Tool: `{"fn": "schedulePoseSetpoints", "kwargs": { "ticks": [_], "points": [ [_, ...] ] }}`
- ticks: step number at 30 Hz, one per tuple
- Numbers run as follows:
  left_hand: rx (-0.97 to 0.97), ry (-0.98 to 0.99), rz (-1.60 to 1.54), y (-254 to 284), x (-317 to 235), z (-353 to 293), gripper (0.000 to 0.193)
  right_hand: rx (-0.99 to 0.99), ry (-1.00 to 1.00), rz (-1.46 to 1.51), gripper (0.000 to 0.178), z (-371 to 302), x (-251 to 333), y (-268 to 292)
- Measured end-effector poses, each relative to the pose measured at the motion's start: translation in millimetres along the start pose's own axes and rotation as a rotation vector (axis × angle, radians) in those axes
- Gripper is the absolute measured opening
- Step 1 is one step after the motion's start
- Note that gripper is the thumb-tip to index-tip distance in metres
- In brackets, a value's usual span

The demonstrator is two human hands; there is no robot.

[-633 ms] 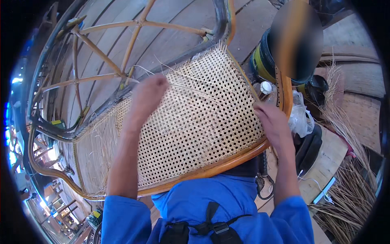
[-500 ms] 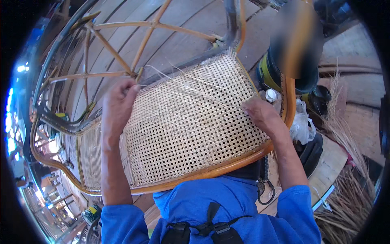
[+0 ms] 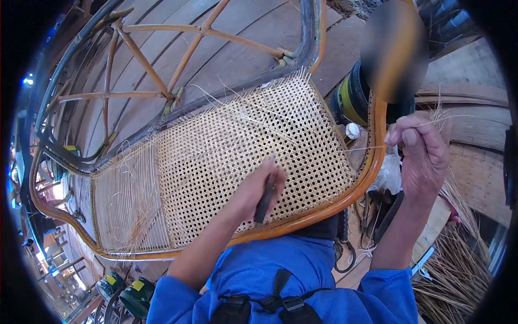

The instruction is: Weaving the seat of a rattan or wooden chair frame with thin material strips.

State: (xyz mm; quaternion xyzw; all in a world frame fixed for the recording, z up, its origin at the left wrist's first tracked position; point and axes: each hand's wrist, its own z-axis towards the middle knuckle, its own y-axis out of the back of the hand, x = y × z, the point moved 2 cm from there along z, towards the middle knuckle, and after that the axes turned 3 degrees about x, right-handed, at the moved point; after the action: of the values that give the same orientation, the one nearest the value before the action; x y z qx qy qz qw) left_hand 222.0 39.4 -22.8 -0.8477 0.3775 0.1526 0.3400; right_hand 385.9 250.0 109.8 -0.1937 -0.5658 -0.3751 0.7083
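A woven cane panel (image 3: 243,162), with a close pattern of small holes, fills part of a curved rattan frame (image 3: 302,220) across my lap. Over the panel's right half, my left hand (image 3: 264,186) is closed around a short, dark tool (image 3: 264,204) whose exact kind I cannot make out. Out past the frame's right rail, my right hand (image 3: 421,146) pinches a thin cane strand (image 3: 364,149). That strand runs taut from the panel's right edge to my fingertips. Several loose strand ends stick up along the far edge.
Parallel strands (image 3: 127,202) without cross weaving span the frame's left part, with loose ends lying on them. Rattan struts (image 3: 189,56) rise beyond. At right are a dark green bucket (image 3: 350,97), a white-capped container (image 3: 353,130), a plastic bag (image 3: 386,175) and cane bundles (image 3: 453,281).
My left hand has come right from the panel's left part to its right half, where the dark tool now shows. My right hand has moved outward past the rail, stretching a strand.
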Motion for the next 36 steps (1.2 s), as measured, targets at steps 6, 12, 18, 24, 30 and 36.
{"fn": "schedulePoseSetpoints", "kwargs": {
  "ticks": [6, 12, 18, 24, 30, 36],
  "points": [
    [0.249, -0.206, 0.654, -77.5, -10.1, 123.2, 0.032, -0.077, 0.045, -0.035, 0.015, 2.7, 53.8, -25.1],
    [0.017, -0.217, 1.467, -54.9, -42.6, 102.0, 0.027, 0.431, -0.73, -0.716, 0.024, -3.0, -76.4, -49.5],
    [0.117, -0.242, 1.72, -38.2, -70.9, 97.4, 0.024, 0.363, -0.802, -0.731, 0.026, -37.6, -116.8, -30.9],
    [0.15, -0.437, 1.893, -60.2, -83.5, 102.3, 0.022, 0.254, -0.907, -0.87, 0.025, -55.2, -102.8, -36.1],
    [0.276, -0.4, 2.065, -79.6, -101.7, 110.2, 0.018, 0.112, -0.991, -0.833, 0.025, -68.7, -96.4, -46.0],
    [0.385, -0.438, 2.216, -107.3, -105.3, 111.3, 0.02, 0.059, -1.064, -0.867, 0.025, -75.0, -90.0, -50.0]
  ]
}}
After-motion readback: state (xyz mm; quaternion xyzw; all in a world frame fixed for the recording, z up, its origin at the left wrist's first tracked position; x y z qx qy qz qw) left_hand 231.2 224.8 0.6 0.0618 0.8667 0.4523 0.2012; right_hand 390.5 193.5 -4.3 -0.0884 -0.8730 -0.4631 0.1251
